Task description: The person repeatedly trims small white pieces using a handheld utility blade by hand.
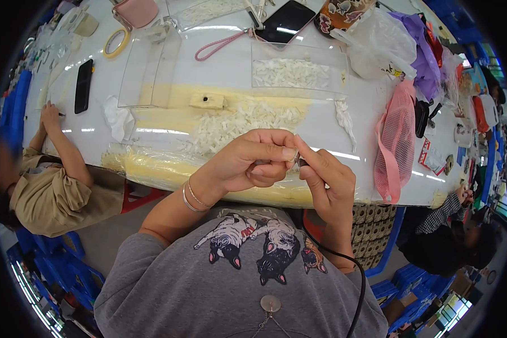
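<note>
My left hand (pixel 259 158), with two bracelets at the wrist, pinches a tiny pale piece (pixel 294 155) between thumb and forefinger. My right hand (pixel 329 177) meets it at the fingertips and grips a small dark, shiny item (pixel 301 161) too small to make out. Both hands are raised in front of the table's near edge. Just beyond them a loose pile of small white pieces (pixel 248 121) lies on the table. Behind the pile sits a yellowish block (pixel 207 101) with a dark hole.
A clear tray (pixel 291 73) holds more white pieces. Around lie an empty clear box (pixel 146 73), tape roll (pixel 116 43), phones (pixel 83 85) (pixel 287 22), a pink mesh bag (pixel 397 143) and plastic bags (pixel 380 45). People sit left (pixel 50 186) and right (pixel 445 236).
</note>
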Motion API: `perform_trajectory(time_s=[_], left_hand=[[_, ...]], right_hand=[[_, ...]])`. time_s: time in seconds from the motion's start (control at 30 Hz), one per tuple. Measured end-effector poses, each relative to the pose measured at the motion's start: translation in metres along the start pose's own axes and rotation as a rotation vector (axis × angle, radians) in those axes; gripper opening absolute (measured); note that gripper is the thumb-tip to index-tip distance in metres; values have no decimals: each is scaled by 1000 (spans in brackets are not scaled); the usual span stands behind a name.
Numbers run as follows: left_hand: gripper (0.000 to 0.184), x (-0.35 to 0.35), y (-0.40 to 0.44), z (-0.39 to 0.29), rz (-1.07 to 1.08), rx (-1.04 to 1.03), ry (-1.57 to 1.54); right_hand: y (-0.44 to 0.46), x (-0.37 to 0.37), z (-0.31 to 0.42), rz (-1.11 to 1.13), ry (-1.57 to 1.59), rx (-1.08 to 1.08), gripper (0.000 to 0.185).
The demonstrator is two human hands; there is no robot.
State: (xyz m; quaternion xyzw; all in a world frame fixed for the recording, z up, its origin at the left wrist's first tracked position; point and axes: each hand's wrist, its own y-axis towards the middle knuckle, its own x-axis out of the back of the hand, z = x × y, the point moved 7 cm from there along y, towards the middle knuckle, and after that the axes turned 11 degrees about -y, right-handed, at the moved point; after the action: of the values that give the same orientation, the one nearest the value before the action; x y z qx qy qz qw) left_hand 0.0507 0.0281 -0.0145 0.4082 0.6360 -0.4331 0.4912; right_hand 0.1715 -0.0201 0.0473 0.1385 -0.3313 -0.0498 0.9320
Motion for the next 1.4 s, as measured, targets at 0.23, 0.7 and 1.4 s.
perform_trajectory(time_s=[0.23,0.7,1.4], left_hand=[[13,0,-2,-2,-36,-17,51],[15,-3,-1,-2,-74,-54,201],[19,13,3,8,47,-57,-18]], right_hand=[[-1,-3,0,23,-1,-29,47],[-6,-16,-21,-71,492,-304,14],[36,-12,-91,-120,-376,-227,21]])
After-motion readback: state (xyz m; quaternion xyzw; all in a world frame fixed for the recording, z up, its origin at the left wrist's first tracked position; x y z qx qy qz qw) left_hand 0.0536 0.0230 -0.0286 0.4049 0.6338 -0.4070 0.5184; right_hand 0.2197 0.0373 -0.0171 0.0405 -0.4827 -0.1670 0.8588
